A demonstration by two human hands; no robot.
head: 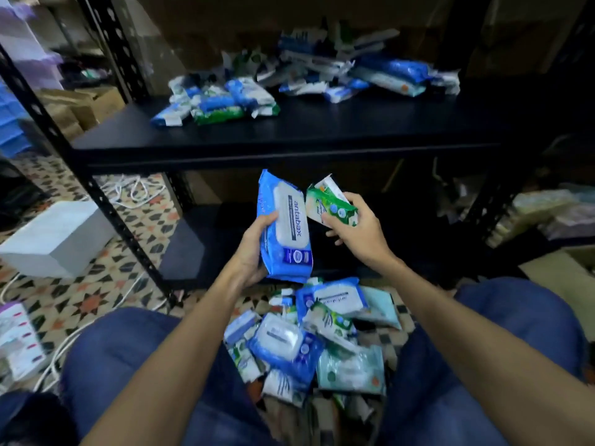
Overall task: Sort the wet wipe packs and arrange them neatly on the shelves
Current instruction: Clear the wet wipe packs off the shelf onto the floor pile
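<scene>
The left hand grips a big blue pack by its long edge, the right hand pinches a small green pack just beside it; both look soft, slick and light, best held across the flat sides.

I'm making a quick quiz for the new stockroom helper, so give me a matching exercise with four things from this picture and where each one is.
Things:
1. large blue pack
2. small green pack
3. white box
4. loose heap of packs

Places:
A. on the floor between the person's knees
B. in the right hand
C. on the tiled floor left of the shelf post
D. in the left hand

Pairs: 1-D, 2-B, 3-C, 4-A
</scene>
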